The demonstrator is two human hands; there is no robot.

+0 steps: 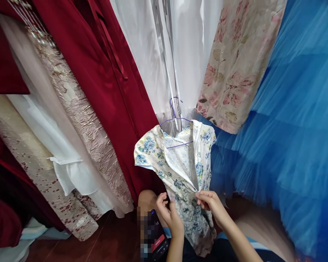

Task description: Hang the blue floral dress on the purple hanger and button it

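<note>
The dress (pixel 177 183) hangs on a purple hanger (pixel 174 117) in front of the person, its opening gaping down to a narrow point. There the right hand (pixel 207 201) has finger and thumb pinched closed on the cloth. The left hand (pixel 168 211) is half curled beside the dress's edge; from here I can't tell whether it grips anything.

My worry is the cloth: if a fold gets caught where the edges meet, it could snag or pucker. A hard downward tug might drag a shoulder off the thin hanger. The phone (pixel 160 236), seemingly propped on the leg (pixel 147 199), could slide off if the leg shifts.

I see no brand or label on the dress. The phone shows part of a number, perhaps ending in 2; the red button's lettering is too small to read.
</note>
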